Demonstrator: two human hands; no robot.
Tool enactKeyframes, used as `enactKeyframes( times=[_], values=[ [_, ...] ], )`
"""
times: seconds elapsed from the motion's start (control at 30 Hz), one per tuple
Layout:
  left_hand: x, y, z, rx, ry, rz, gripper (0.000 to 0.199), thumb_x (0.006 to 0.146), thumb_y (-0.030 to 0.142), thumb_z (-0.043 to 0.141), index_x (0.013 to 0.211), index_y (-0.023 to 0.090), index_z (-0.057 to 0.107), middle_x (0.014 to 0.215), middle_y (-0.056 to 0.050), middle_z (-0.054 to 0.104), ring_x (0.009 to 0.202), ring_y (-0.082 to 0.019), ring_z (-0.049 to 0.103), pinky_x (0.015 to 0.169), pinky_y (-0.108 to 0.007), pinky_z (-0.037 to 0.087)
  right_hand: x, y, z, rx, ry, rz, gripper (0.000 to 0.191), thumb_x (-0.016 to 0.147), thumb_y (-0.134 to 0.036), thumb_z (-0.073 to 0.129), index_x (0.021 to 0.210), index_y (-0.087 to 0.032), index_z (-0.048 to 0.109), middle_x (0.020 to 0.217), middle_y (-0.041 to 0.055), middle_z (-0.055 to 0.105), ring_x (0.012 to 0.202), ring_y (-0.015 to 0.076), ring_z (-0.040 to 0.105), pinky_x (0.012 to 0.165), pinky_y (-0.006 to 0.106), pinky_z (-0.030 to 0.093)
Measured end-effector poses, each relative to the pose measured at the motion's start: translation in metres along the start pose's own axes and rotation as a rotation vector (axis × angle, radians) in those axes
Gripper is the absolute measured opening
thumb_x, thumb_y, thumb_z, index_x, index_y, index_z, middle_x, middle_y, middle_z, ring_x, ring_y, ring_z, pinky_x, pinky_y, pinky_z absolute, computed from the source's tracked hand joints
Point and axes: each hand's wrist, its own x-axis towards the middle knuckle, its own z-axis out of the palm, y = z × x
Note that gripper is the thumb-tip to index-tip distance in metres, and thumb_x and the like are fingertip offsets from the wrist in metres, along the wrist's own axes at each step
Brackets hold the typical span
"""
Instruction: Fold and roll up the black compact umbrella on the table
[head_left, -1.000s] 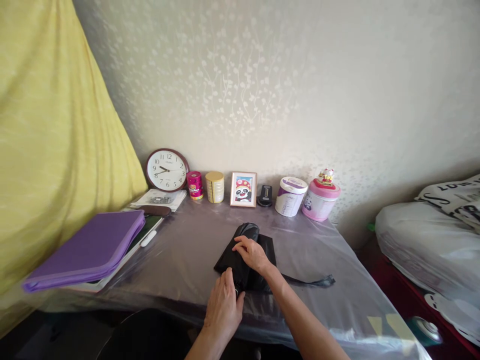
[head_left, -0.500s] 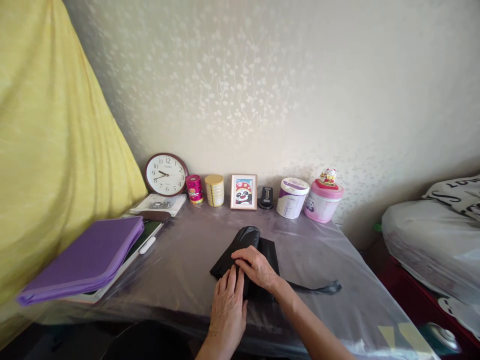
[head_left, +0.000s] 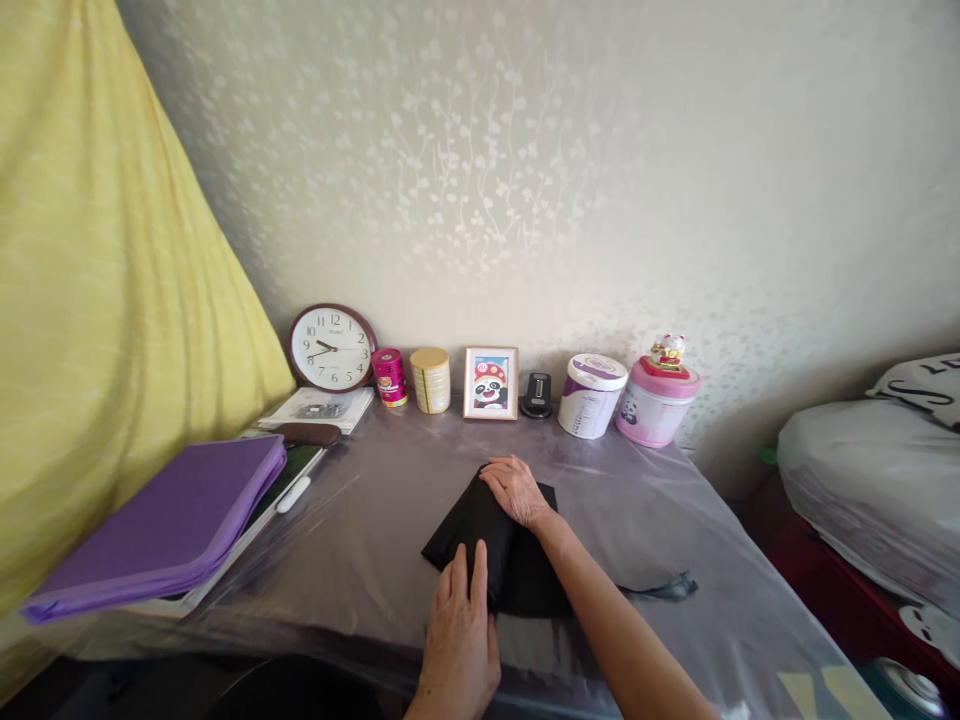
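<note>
A folded black piece of thin, slightly shiny material (head_left: pixel 472 520) lies on the table in front of me; its exact kind I cannot tell. From its right side a narrow black strap (head_left: pixel 660 590) trails across the tabletop, partly hidden behind my right forearm. My left hand (head_left: pixel 461 625) rests on the near edge of the bundle with fingers stretched out and thumb apart. Farther away, my right hand (head_left: pixel 516 492) lies over the bundle's far top, fingers extended and pressing on the material.
The table wears a clear plastic cover (head_left: pixel 360 560). Left lie a purple folder (head_left: pixel 165 510) and a brown case (head_left: pixel 307 434). Along the wall stand a clock (head_left: pixel 332 348), a pink tin (head_left: pixel 390 378), a yellow canister (head_left: pixel 430 382), a picture frame (head_left: pixel 490 384) and two tubs (head_left: pixel 592 400).
My right hand has slid away from me to the bundle's far end, apart from my left hand. The folded black material looks flatter and wider. The view has shifted slightly.
</note>
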Motion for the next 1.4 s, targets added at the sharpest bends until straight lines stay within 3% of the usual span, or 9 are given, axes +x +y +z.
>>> enactKeyframes(
  times=[0.13,0.23,0.4,0.53,0.67,0.83,0.97,1.23,1.4],
  values=[
    [0.002,0.001,-0.002,-0.029,-0.036,-0.022,0.069,0.075,0.008,0.035,0.140,0.012,0.017,0.136,-0.014,0.038,0.122,-0.024,0.037,0.101,-0.039,0.031,0.011,0.013,-0.001,0.048,0.035,0.219,0.026,0.090,-0.025,0.041,0.097,-0.023,0.066,0.110,0.0039,0.065,0.110,0.0170,0.052,0.099,0.032,0.031],
    [0.002,0.002,-0.004,-0.047,-0.042,-0.032,0.067,0.075,0.007,0.035,0.140,0.011,0.018,0.135,-0.014,0.038,0.122,-0.024,0.036,0.101,-0.037,0.032,0.006,0.022,-0.009,0.037,0.106,0.361,0.028,0.089,-0.027,0.040,0.104,-0.020,0.063,0.111,0.0084,0.063,0.106,0.0193,0.054,0.097,0.033,0.034],
    [0.002,0.003,-0.009,-0.058,-0.066,-0.031,0.067,0.077,0.005,0.034,0.140,0.010,0.015,0.135,-0.015,0.036,0.122,-0.025,0.036,0.100,-0.036,0.032,-0.033,0.040,-0.034,0.050,0.251,0.616,0.031,0.086,-0.023,0.037,0.103,-0.016,0.061,0.106,0.0116,0.063,0.104,0.0210,0.055,0.094,0.034,0.036],
    [0.002,0.003,-0.011,-0.066,-0.083,-0.040,0.066,0.078,0.006,0.034,0.141,0.011,0.014,0.134,-0.015,0.035,0.121,-0.025,0.036,0.099,-0.036,0.032,-0.065,0.041,-0.042,0.161,0.260,0.738,0.029,0.083,-0.027,0.039,0.090,-0.016,0.065,0.083,0.0081,0.067,0.082,0.0206,0.061,0.074,0.031,0.046],
    [0.003,0.003,-0.012,-0.063,-0.084,-0.048,0.067,0.078,0.006,0.037,0.141,0.011,0.014,0.134,-0.014,0.035,0.121,-0.024,0.036,0.101,-0.035,0.031,-0.075,0.030,-0.037,0.305,0.259,0.792,0.031,0.081,-0.035,0.043,0.089,-0.016,0.066,0.076,0.0043,0.067,0.072,0.0177,0.061,0.059,0.025,0.046],
    [0.004,0.003,-0.014,-0.038,-0.116,-0.040,0.066,0.079,0.008,0.036,0.140,0.009,0.013,0.134,-0.015,0.034,0.121,-0.025,0.036,0.101,-0.036,0.030,-0.069,0.013,-0.032,0.437,0.266,0.821,0.035,0.074,-0.040,0.055,0.096,-0.015,0.064,0.080,0.0044,0.067,0.073,0.0178,0.062,0.058,0.024,0.047],
    [0.004,0.003,-0.014,-0.030,-0.116,-0.036,0.065,0.079,0.008,0.035,0.140,0.008,0.013,0.134,-0.016,0.034,0.121,-0.025,0.036,0.101,-0.036,0.030,-0.063,-0.001,-0.033,0.504,0.247,0.815,0.037,0.068,-0.034,0.063,0.100,-0.016,0.062,0.081,0.0034,0.067,0.074,0.0174,0.062,0.059,0.024,0.049],
    [0.003,0.004,-0.013,-0.026,-0.097,-0.042,0.065,0.078,0.007,0.038,0.140,0.008,0.016,0.133,-0.016,0.036,0.121,-0.026,0.037,0.099,-0.036,0.032,-0.043,-0.026,-0.032,0.599,0.159,0.814,0.038,0.069,-0.024,0.060,0.105,-0.016,0.055,0.073,-0.0009,0.061,0.058,0.0118,0.057,0.042,0.020,0.049],
    [0.003,0.007,-0.015,-0.022,-0.112,-0.062,0.065,0.078,0.006,0.038,0.140,0.008,0.016,0.134,-0.017,0.035,0.122,-0.026,0.036,0.099,-0.036,0.032,-0.033,-0.033,-0.026,0.584,0.151,0.780,0.041,0.069,-0.022,0.060,0.109,-0.015,0.053,0.069,-0.0018,0.058,0.057,0.0111,0.055,0.040,0.019,0.048]
  ],
)
